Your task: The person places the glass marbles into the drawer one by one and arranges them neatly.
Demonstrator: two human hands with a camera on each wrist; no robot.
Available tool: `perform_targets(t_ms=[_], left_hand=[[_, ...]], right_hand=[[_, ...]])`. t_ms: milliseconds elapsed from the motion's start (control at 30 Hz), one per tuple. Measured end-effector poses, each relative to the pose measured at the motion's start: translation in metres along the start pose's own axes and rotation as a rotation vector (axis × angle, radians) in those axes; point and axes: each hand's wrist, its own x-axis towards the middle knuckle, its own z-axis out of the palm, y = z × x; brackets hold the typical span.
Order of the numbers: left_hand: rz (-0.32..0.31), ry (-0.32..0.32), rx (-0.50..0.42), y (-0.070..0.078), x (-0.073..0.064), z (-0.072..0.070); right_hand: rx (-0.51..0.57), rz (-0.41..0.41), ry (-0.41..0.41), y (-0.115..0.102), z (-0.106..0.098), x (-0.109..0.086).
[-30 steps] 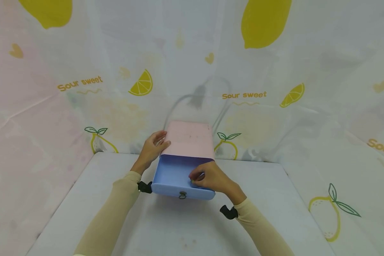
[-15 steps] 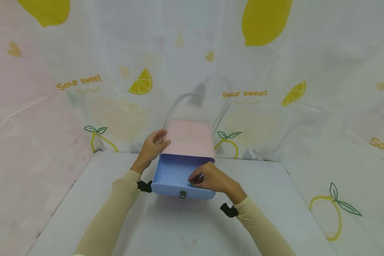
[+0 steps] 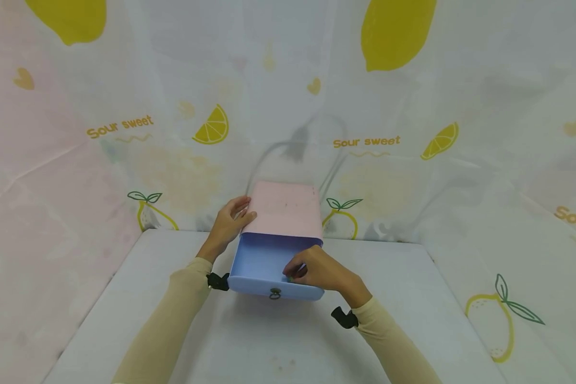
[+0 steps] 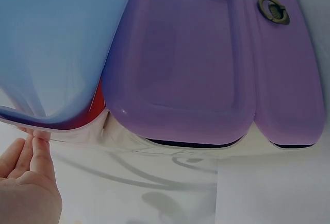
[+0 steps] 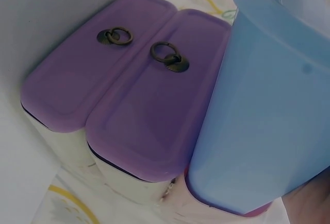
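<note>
Head view: right hand (image 3: 318, 270) pinches small object (image 3: 289, 279) behind drawer front (image 3: 254, 286), left hand (image 3: 227, 221) spreads against cabinet (image 3: 284, 209).

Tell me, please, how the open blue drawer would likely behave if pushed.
The blue drawer is likely stiff, since its walls hold their shape. It probably slides easily, looking smooth. The pink-topped cabinet might shift, though the left hand rests against its side.

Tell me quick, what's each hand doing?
Left hand: open, touching the pink cabinet.
Right hand: pinching a small greenish thing at the blue drawer; can't tell what.
</note>
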Motion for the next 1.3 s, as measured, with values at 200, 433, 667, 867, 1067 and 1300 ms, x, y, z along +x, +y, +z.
perform_targets(t_ms=[200, 433, 667, 867, 1067, 1300], left_hand=[[0.009, 0.002, 0.022, 0.012, -0.007, 0.001], [-0.003, 0.003, -0.003, -0.007, 0.001, 0.000], [0.007, 0.027, 0.008, -0.025, 0.009, -0.001], [0.015, 0.039, 0.013, -0.027, 0.009, -0.001], [0.015, 0.035, 0.016, -0.030, 0.010, -0.001], [0.015, 0.038, 0.030, -0.030, 0.011, -0.002]], right_hand=[[-0.003, -0.008, -0.009, 0.000, -0.001, -0.001], [-0.008, -0.032, 0.021, 0.003, 0.000, -0.002], [0.013, -0.035, 0.100, 0.004, 0.002, -0.003], [0.045, -0.074, 0.201, 0.007, 0.003, -0.005], [0.145, -0.080, 0.314, 0.007, 0.005, -0.007], [0.191, -0.104, 0.455, -0.015, -0.008, -0.014]])
